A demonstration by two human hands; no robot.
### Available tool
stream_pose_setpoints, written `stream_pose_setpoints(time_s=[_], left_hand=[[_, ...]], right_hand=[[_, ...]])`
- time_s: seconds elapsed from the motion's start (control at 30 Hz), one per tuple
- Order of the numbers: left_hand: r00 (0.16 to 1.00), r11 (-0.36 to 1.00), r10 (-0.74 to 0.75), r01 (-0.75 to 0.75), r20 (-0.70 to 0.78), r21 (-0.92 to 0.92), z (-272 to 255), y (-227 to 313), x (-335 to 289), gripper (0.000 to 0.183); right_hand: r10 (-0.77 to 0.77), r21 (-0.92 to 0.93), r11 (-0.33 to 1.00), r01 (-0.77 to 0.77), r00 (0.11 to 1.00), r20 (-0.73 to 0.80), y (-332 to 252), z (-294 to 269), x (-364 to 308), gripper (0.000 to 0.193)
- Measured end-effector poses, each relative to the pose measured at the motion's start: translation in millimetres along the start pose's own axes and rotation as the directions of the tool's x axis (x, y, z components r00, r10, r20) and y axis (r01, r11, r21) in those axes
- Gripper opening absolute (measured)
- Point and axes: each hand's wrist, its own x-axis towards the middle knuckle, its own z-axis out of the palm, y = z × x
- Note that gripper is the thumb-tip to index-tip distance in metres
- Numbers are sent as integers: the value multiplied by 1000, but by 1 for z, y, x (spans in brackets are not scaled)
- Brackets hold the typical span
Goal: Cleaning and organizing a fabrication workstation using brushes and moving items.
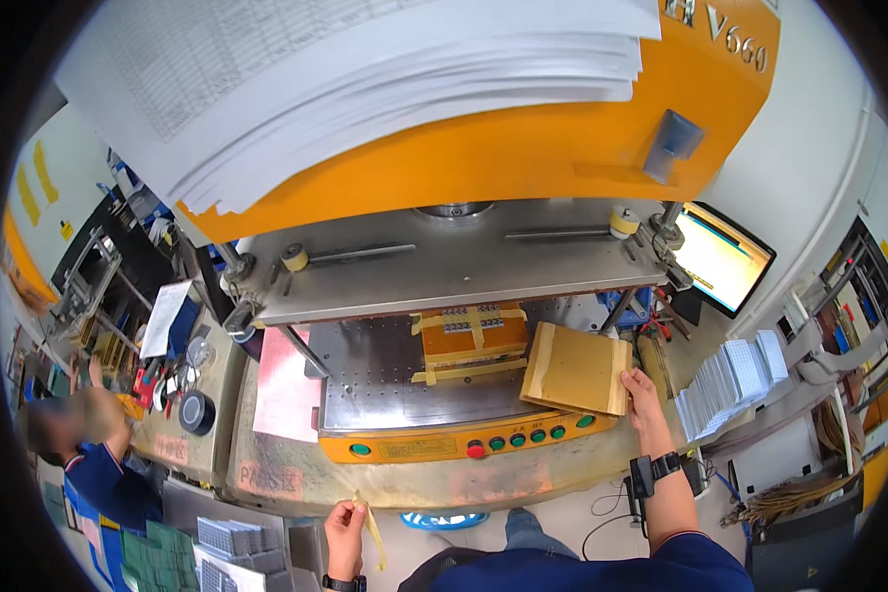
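Observation:
My right hand (645, 399) grips the right edge of a flat tan board (574, 369), which has lighter strips along two sides. The board is held tilted over the right front part of a perforated metal press bed (373, 380). Beside it on the bed sits an orange-brown block fixture (472, 347), crossed by yellow tape and topped with a grey slotted piece. Low in front of the bench, the fingers of my left hand (344, 533) pinch a thin strip of yellowish tape (376, 541), whose free end hangs down.
A metal press plate (444, 264) spans above the bed. Buttons line an orange front panel (434, 447). Stacked light-blue trays (732, 387) stand at right, near a lit monitor (722, 255). A pink sheet (286, 380) lies left; farther left another person (113, 483) works.

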Motion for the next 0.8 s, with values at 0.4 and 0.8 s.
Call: stream_pose_setpoints(time_s=[0.4, 0.8], left_hand=[[997, 997, -82, 81, -11, -11, -80, -14, 7, 17], [993, 1000, -21, 21, -113, -1, -61, -9, -12, 12]], right_hand=[[-789, -982, -57, -179, 611, -65, 23, 10, 25, 27], [-223, -393, -419, 818, 327, 918, 44, 338, 55, 26]])
